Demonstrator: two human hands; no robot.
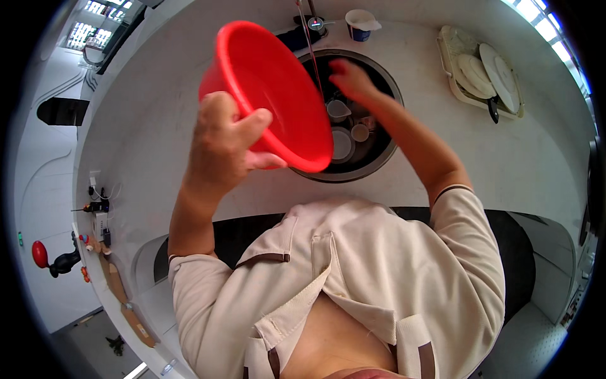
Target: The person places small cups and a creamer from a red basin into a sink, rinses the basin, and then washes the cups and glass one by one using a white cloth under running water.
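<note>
My left hand [227, 137] grips the rim of a red plastic basin [284, 94], tilted on its side above the left part of a round metal sink [348, 177]. Over the far part of the sink is my right hand [348, 78], blurred, its fingers bent; whether it holds anything is unclear. A thin stream of water [312, 52] comes down between the basin and my right hand. Low in the sink lie a white cup with a spout-like edge [337, 109], a small pale cup [360, 133] and a round whitish dish [342, 144].
Behind the sink stand a faucet [316, 23] with a lit display, a dark cloth [293, 39] and a blue and white tub [360, 26]. At the right, a cream dish tray [457, 92] holds white plates [501, 76] and a black-handled knife [493, 110].
</note>
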